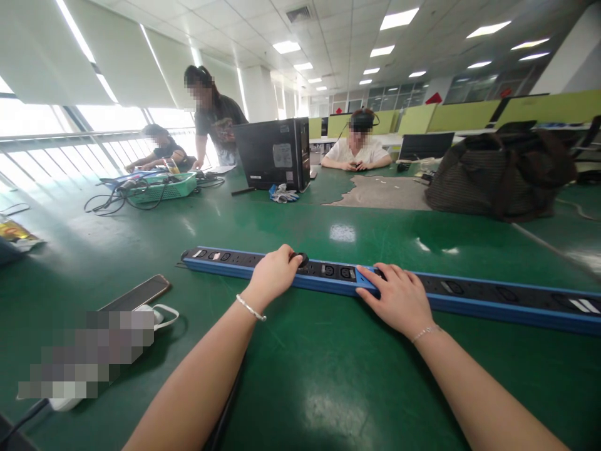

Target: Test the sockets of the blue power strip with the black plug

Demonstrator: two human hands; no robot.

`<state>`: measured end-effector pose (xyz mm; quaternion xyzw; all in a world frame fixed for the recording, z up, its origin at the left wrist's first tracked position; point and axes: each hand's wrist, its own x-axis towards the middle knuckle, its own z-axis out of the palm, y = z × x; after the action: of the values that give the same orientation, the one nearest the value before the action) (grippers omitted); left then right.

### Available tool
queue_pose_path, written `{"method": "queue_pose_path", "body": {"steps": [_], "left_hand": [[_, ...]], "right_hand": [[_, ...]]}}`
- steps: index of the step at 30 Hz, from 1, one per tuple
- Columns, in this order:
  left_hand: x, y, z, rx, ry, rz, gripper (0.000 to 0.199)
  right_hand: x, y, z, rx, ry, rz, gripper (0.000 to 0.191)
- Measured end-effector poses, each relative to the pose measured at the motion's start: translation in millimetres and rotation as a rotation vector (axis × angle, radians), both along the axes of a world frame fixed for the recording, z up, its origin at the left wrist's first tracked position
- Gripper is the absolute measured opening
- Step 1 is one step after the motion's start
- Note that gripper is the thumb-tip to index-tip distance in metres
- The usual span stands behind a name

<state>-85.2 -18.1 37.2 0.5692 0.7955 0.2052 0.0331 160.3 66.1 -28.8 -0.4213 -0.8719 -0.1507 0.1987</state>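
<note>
A long blue power strip with a black socket face lies across the green table in front of me. My left hand pinches a black plug at one of the sockets, left of the strip's middle. Whether its prongs are inside the socket is hidden. My right hand grips the strip further right, thumb on the near blue side and fingers over the top. Beneath my left forearm runs a black cable, and its far end cannot be seen.
A phone and a partly blurred white power strip lie at the left. Further back are a green basket with cables, a black computer case, gloves and a dark bag. Several people are beyond.
</note>
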Motion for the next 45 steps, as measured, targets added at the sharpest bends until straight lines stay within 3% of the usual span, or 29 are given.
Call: {"method": "queue_pose_path", "body": {"steps": [6, 15, 20, 28, 34, 45], "left_hand": [[18.4, 8.6, -11.6, -0.053, 0.037, 0.05, 0.034], [42.1, 13.2, -6.8, -0.081, 0.272, 0.131, 0.029], [53.5, 18.3, -8.7, -0.126, 0.285, 0.133, 0.024], [55.2, 17.8, -11.2, -0.135, 0.243, 0.168, 0.025], [52.6, 18.7, -13.4, -0.107, 0.192, 0.17, 0.025], [46.8, 18.9, -16.8, -0.095, 0.095, 0.159, 0.024]], "right_hand": [[0.2, -1.2, 0.6, -0.011, 0.009, 0.001, 0.044], [-1.0, -1.9, 0.2, -0.043, 0.031, -0.006, 0.045], [-0.9, -2.7, 0.3, -0.062, 0.043, -0.005, 0.045], [-1.5, -2.4, -0.2, -0.094, 0.056, -0.003, 0.046], [-2.6, 0.2, -2.3, -0.128, 0.092, -0.028, 0.063], [-2.3, -0.1, -2.1, -0.108, 0.077, -0.024, 0.062]]}}
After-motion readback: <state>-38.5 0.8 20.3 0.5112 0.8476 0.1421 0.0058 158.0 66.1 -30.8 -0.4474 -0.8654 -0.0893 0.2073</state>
